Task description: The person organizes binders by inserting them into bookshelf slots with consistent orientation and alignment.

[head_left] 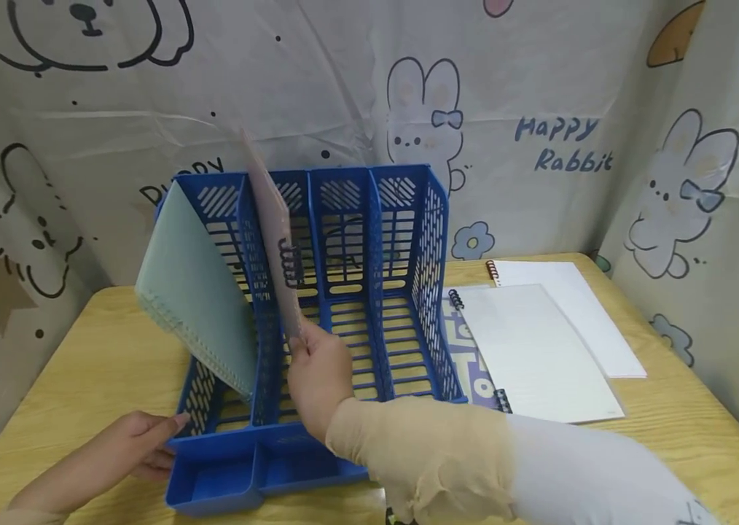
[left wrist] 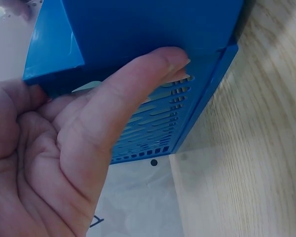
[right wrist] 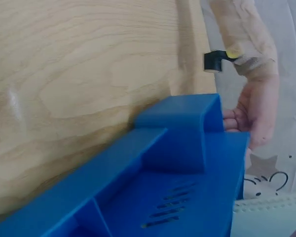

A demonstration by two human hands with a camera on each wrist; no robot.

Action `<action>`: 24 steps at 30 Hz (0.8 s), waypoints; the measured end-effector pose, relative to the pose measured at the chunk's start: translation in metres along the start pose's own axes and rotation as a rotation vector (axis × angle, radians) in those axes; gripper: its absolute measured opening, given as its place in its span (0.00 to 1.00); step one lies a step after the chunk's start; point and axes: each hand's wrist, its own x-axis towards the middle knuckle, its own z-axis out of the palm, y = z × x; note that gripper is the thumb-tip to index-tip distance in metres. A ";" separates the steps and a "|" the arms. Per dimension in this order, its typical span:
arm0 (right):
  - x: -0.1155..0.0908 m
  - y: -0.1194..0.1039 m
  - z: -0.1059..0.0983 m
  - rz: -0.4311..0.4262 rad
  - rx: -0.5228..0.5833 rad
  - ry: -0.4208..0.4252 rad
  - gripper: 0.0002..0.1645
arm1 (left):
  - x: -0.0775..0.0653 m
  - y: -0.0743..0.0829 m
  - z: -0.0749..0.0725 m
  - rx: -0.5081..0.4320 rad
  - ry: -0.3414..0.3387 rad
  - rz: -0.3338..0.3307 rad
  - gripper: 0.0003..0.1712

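Note:
A blue file organizer (head_left: 350, 430) with upright dividers and small front trays stands on the table. My right hand (head_left: 321, 372) pinches the lower near edge of a pink spiral notebook (head_left: 271, 219), held upright in the second slot from the left. A pale green notebook (head_left: 195, 292) leans in the leftmost slot. At the organizer's front left corner, my left hand (head_left: 127, 448) grips with its thumb along the side wall (left wrist: 153, 118) and its fingers by the front tray (left wrist: 54, 54). Part of the organizer and the left hand (right wrist: 254, 111) also show in the right wrist view.
On the table (head_left: 74, 372), right of the organizer, lie a spiral notebook with a clear cover (head_left: 540, 357), a white notebook (head_left: 579, 299) with a red spiral behind it, and a purple printed sheet (head_left: 474, 375) underneath. A patterned curtain (head_left: 356, 87) hangs behind the table.

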 end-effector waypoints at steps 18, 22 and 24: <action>0.011 0.005 0.002 0.026 -0.470 -0.298 0.09 | -0.002 0.001 0.000 0.004 -0.015 -0.010 0.42; 0.012 0.002 0.001 0.056 -0.479 -0.302 0.07 | -0.002 0.002 0.000 0.018 0.001 -0.043 0.43; 0.012 0.001 0.001 0.061 -0.482 -0.299 0.09 | -0.002 0.002 0.001 0.024 0.004 -0.046 0.43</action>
